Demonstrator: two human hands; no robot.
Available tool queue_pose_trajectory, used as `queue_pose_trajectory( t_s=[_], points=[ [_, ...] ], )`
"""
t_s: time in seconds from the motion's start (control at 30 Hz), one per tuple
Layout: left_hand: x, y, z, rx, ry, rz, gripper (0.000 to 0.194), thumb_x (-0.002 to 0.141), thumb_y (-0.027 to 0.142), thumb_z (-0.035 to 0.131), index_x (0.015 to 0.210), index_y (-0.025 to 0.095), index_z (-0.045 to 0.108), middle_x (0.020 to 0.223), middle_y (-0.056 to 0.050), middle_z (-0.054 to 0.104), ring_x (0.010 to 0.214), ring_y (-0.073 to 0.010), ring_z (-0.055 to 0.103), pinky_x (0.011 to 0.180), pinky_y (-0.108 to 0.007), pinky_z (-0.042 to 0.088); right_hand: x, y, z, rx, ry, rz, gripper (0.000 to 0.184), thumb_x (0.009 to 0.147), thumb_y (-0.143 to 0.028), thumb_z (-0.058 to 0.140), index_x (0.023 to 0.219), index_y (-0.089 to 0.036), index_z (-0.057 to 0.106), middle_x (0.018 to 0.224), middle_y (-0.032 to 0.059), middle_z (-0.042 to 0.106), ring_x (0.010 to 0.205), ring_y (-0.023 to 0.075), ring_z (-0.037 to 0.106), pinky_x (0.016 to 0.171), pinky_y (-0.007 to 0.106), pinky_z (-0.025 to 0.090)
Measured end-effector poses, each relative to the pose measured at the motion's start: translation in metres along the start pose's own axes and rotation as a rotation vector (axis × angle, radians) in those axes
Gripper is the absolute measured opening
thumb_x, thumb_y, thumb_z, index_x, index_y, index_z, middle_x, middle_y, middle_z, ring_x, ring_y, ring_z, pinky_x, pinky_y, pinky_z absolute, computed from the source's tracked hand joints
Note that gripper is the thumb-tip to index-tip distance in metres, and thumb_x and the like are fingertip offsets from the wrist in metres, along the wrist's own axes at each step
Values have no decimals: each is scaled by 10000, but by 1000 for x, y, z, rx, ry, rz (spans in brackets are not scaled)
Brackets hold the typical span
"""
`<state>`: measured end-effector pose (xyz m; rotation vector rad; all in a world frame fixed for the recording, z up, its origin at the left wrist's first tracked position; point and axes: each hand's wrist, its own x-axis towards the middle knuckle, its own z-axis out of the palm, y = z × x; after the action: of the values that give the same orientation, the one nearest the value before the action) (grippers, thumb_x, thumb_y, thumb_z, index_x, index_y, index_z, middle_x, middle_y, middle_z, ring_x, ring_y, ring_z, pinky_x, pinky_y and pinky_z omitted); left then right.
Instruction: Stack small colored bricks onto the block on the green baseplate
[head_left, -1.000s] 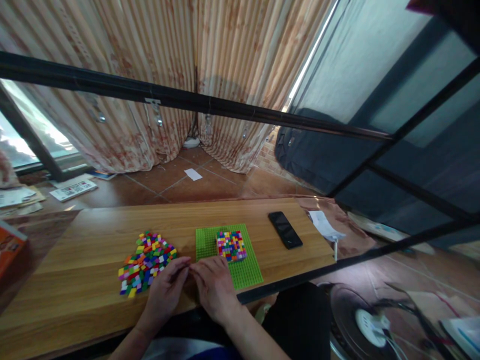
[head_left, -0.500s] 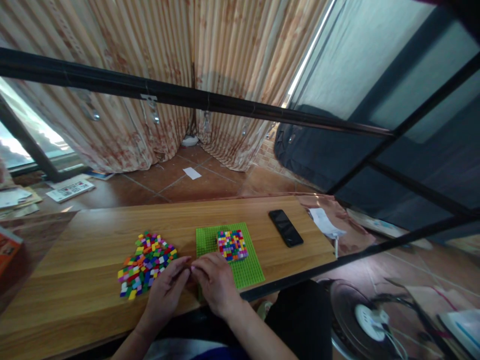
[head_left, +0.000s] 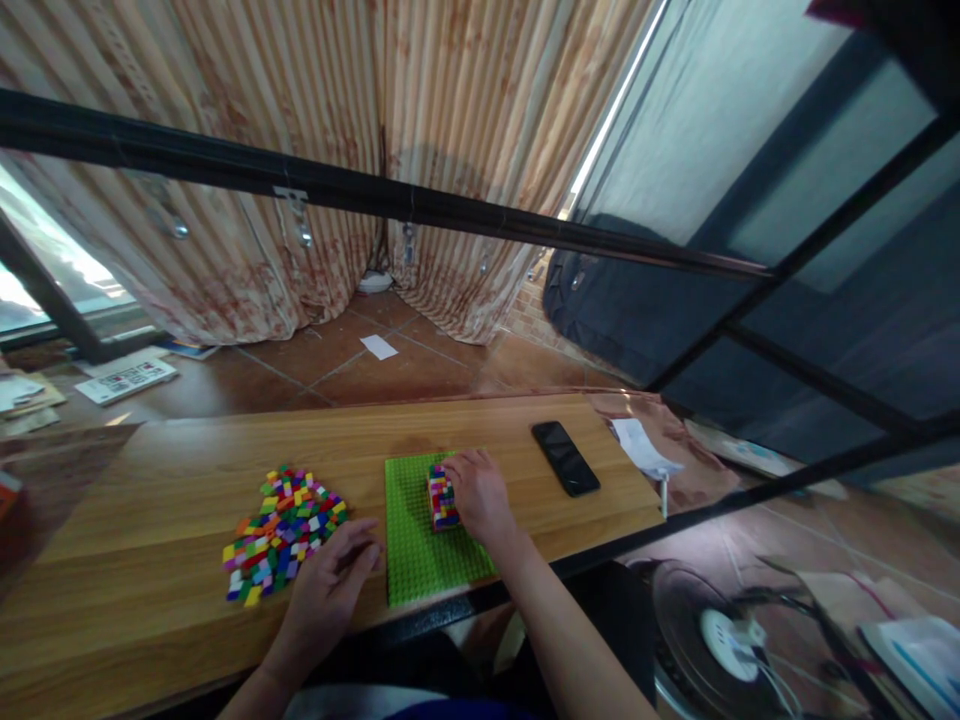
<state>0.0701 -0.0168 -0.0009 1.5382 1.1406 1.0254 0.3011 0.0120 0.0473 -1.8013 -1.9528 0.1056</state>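
A green studded baseplate lies near the table's front edge. On it stands a multicoloured block of small toy bricks, its right part covered by my right hand. The fingers of that hand are bent together over the block's top; whatever is between their tips is hidden. Just left of the baseplate, my left hand hovers over the wood, thumb and fingers slightly apart, with nothing visible in them. Beside it spreads a loose pile of small coloured bricks.
A black phone lies on the wooden table, right of the baseplate. White paper sits past the table's right end. A dark metal bar crosses the view before the curtains. A power strip is at lower right.
My hands were together in front of the baseplate's left edge, fingertips meeting. My right hand has moved right and away from me onto the brick block; my left hand has stayed near the pile.
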Motion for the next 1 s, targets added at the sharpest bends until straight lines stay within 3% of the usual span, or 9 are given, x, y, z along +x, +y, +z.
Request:
queue_pose_trajectory(
  t_s=[0.23, 0.47, 1.0],
  points=[
    [0, -5, 0, 51, -20, 38, 290, 828, 403, 580, 1033, 201, 615, 825, -35, 722, 719, -179, 701, 667, -289, 599, 11, 0, -13, 32, -78, -66, 205, 929, -187, 535, 877, -216, 731, 903, 56, 668, 903, 188, 560, 856, 304, 425],
    [1, 1, 2, 67, -23, 29, 269, 827, 393, 576, 1014, 205, 621, 798, -27, 720, 705, -177, 701, 658, -278, 596, 20, 4, -16, 237, -139, -16, 198, 892, -146, 573, 853, -226, 751, 882, 29, 705, 888, 164, 624, 850, 269, 455],
    [-1, -4, 2, 98, -37, 42, 261, 843, 369, 555, 1035, 205, 621, 845, -28, 724, 763, -181, 702, 672, -273, 589, 18, 8, -8, 349, -120, 11, 190, 868, -123, 580, 826, -200, 748, 870, 40, 721, 855, 159, 650, 814, 252, 469]
  ],
)
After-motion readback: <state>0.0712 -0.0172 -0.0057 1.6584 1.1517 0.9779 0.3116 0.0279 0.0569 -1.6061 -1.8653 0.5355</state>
